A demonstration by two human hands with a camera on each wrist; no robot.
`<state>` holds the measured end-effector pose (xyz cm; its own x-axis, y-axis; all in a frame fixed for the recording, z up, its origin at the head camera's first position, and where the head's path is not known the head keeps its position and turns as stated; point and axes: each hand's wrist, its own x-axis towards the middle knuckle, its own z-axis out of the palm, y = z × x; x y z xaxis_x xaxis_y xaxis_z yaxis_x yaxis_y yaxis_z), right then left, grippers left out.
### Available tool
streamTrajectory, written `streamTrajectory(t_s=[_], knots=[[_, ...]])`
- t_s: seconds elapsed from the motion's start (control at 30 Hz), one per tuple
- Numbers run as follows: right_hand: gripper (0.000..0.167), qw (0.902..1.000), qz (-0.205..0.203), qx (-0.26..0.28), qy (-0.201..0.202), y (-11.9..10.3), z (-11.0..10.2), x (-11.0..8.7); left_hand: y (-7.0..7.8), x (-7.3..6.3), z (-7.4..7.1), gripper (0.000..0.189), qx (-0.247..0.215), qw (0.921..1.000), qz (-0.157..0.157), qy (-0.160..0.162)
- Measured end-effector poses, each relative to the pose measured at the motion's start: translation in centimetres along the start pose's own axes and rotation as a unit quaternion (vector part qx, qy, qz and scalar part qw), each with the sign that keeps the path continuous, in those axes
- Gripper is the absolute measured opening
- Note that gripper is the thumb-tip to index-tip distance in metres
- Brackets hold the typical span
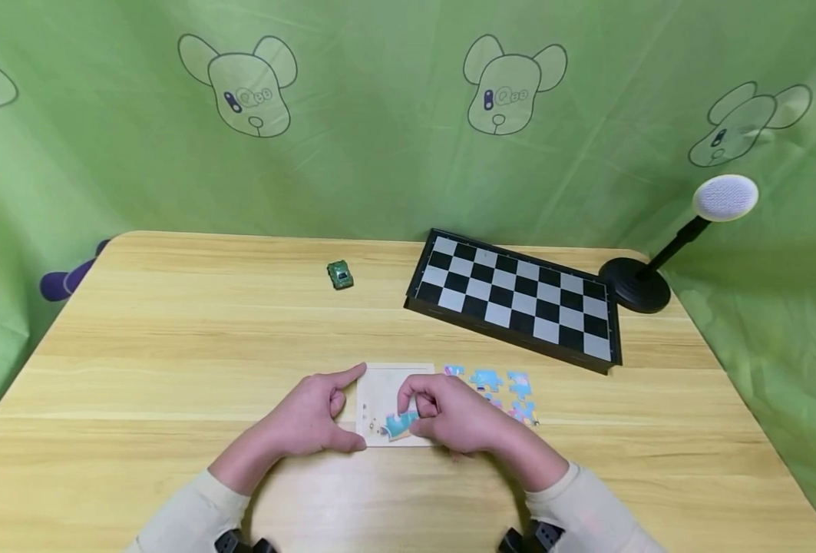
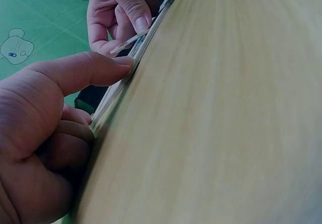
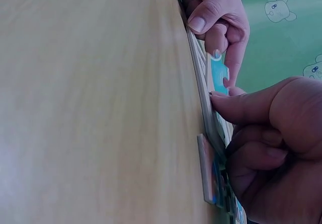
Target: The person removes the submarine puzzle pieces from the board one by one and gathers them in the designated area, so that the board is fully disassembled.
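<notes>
A square puzzle tray [image 1: 380, 388] with a pale inside lies flat on the table. My left hand [image 1: 314, 415] grips its left side, index finger at the far corner and thumb at the near one. Between thumb and index finger, my right hand [image 1: 459, 415] pinches a teal jigsaw piece [image 1: 399, 425] over the tray's near part. In the right wrist view the piece [image 3: 219, 75] stands tilted against the tray, its far end raised. Several loose jigsaw pieces [image 1: 487, 379] lie right of the tray, some hidden behind my right hand.
A black-and-white checkered board [image 1: 511, 299] stands at the back right, with a round-headed lamp [image 1: 635, 284] at its far corner. A small green toy car [image 1: 341, 275] sits toward the back of the wooden table [image 1: 173, 346]. Green curtain [image 1: 380, 169] hangs behind.
</notes>
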<state>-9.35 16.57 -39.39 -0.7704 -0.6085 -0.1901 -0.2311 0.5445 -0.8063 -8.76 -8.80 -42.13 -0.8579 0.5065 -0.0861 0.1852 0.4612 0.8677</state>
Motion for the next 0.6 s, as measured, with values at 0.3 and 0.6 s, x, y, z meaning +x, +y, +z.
streamTrajectory(t_s=[0.3, 0.6], knots=[[0.026, 0.9998, -0.008, -0.01, -0.014, -0.31, -0.31, -0.23, 0.11, -0.09, -0.01, 0.103, 0.004, 1.0, -0.001, 0.0], [0.028, 0.9981, -0.001, -0.062, -0.002, -0.64, 0.44, -0.21, 0.08, -0.09, -0.04, 0.103, 0.005, 1.0, 0.001, 0.0]])
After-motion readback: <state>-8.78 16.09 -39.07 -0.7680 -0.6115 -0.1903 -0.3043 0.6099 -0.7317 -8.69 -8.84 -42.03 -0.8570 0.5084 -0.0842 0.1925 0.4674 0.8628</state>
